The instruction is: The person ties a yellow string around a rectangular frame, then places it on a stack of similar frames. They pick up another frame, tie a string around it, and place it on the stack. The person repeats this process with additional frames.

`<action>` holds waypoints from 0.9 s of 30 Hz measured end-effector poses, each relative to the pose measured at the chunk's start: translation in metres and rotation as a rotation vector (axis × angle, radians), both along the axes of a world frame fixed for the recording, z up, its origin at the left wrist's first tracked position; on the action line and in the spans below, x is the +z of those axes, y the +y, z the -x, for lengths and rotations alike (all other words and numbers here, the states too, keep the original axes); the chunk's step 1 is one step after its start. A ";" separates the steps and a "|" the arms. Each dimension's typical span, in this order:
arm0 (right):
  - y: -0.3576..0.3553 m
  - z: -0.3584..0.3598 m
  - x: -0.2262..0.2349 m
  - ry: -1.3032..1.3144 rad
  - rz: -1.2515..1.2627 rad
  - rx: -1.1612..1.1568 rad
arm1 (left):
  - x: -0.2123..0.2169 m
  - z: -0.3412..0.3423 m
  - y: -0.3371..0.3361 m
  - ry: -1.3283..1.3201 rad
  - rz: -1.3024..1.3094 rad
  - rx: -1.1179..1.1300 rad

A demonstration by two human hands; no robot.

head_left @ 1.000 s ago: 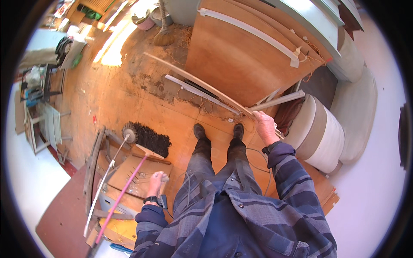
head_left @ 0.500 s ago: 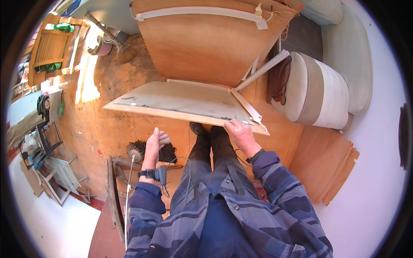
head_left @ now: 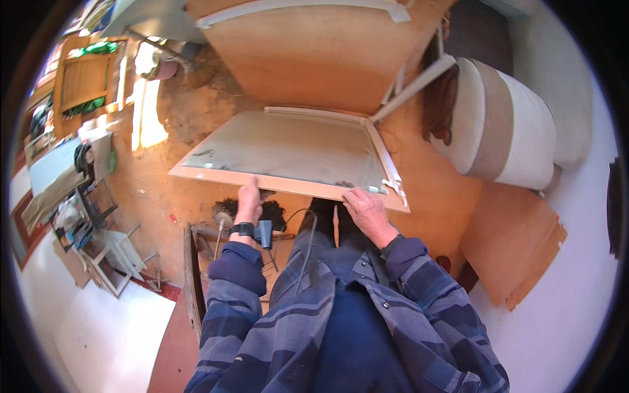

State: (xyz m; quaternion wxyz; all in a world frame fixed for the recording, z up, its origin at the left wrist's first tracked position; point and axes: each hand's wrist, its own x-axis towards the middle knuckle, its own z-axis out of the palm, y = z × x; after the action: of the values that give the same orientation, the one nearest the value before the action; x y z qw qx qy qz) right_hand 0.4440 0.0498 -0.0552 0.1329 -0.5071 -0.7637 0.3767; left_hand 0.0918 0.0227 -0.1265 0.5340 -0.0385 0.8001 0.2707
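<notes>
Head view — both hands, left (head_left: 249, 200) and right (head_left: 367, 211), each grip closed on the pale framed panel's (head_left: 288, 150) near edge.

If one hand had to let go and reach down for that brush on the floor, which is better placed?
Probably the left hand: it grips the near edge of the flat framed wooden panel almost directly above the dark bristle brush. The right hand holds the edge farther away.
</notes>
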 end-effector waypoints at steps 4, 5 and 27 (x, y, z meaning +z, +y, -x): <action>-0.010 -0.035 0.025 0.052 0.000 -0.201 | 0.002 0.000 0.021 -0.033 -0.051 -0.032; -0.017 -0.044 0.030 0.054 0.012 -0.240 | 0.005 0.002 0.029 -0.036 -0.070 -0.047; 0.011 -0.137 -0.048 0.603 0.506 -1.190 | -0.017 0.019 0.145 -0.001 0.047 -0.269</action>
State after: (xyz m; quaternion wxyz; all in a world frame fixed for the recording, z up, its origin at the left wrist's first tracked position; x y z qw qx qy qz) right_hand 0.5811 0.0613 -0.1036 0.3997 -0.7269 -0.1765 0.5299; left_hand 0.0731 0.1680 -0.1438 0.5647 0.0565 0.8040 0.1777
